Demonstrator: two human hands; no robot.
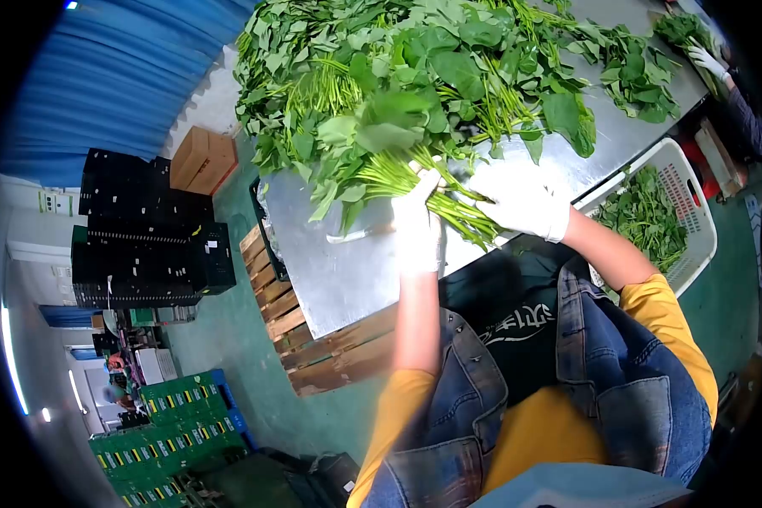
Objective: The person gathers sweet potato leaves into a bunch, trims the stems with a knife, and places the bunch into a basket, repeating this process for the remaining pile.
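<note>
My left hand [418, 222], in a white glove, is closed around the stems of a bunch of leafy greens [383, 176]. The leaves point up and left; the cut stem ends point down and right. My right hand [527, 201], also white-gloved, is at the lower stems with its fingers closed on them, though glare washes out part of the glove. Just beyond both hands, a large heap of the same greens [461, 68] covers the far part of the metal table [313, 262].
At right, a white perforated crate [704, 222] holds more greens. Another person's gloved hand [708, 61] touches greens at the upper right. Left of the table are a wooden pallet [275, 300], a cardboard box [203, 161], black crates [140, 254] and green crates [165, 432].
</note>
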